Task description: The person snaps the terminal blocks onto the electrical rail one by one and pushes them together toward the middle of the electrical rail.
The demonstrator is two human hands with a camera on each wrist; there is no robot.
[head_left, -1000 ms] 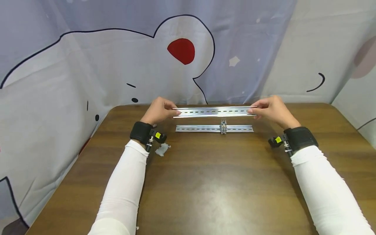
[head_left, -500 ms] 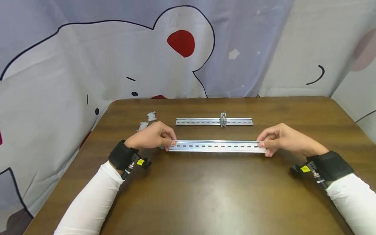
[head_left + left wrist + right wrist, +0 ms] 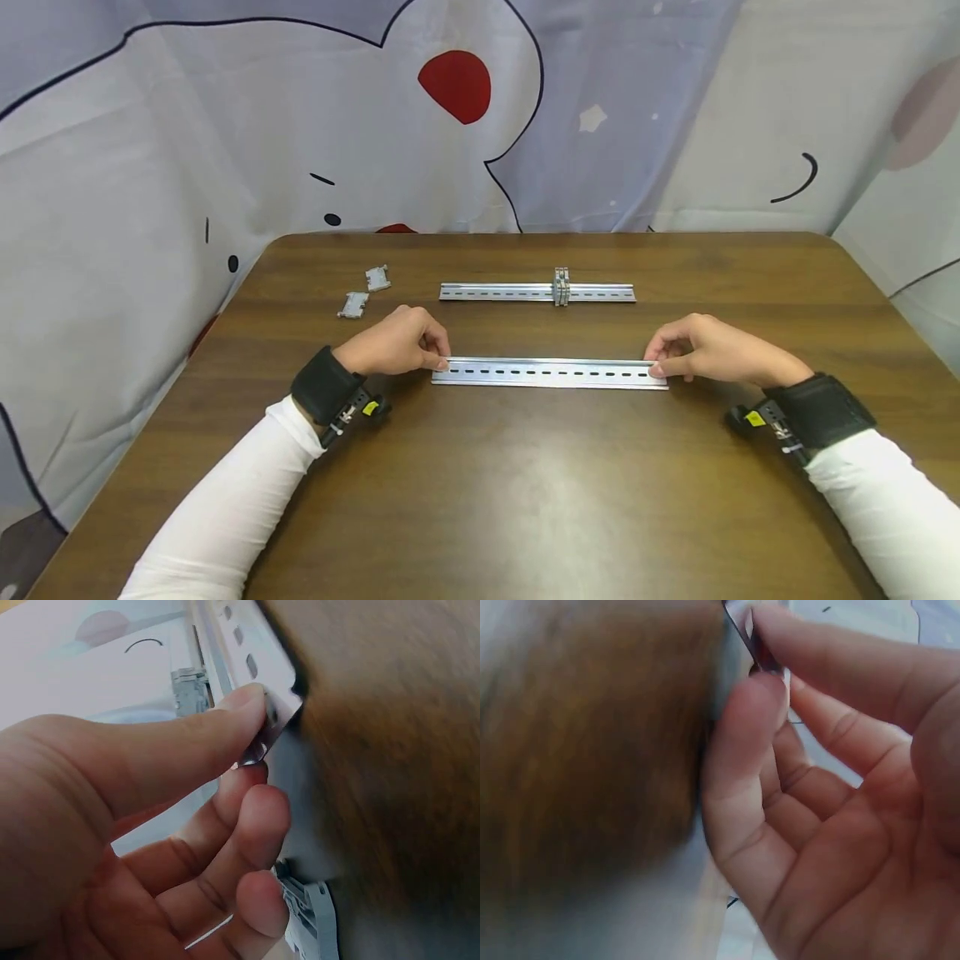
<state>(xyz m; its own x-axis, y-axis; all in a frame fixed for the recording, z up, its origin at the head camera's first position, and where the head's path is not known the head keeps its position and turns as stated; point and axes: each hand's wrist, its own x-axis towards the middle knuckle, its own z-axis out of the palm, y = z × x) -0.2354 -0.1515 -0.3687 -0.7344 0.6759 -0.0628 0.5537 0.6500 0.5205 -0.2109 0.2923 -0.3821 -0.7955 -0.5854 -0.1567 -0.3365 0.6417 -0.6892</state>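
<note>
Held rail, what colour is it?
The held rail is silver with dark slots, clearest in the head view.

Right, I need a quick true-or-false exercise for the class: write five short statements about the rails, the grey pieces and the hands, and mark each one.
1. The left hand and right hand hold opposite ends of the near rail. True.
2. The near rail stands on one end. False: it runs side to side between the hands.
3. A grey cluster sits on the far rail. True.
4. That cluster is at the far rail's left end. False: it is right of the middle.
5. Two loose pieces lie on the table, left of the far rail. True.
</note>
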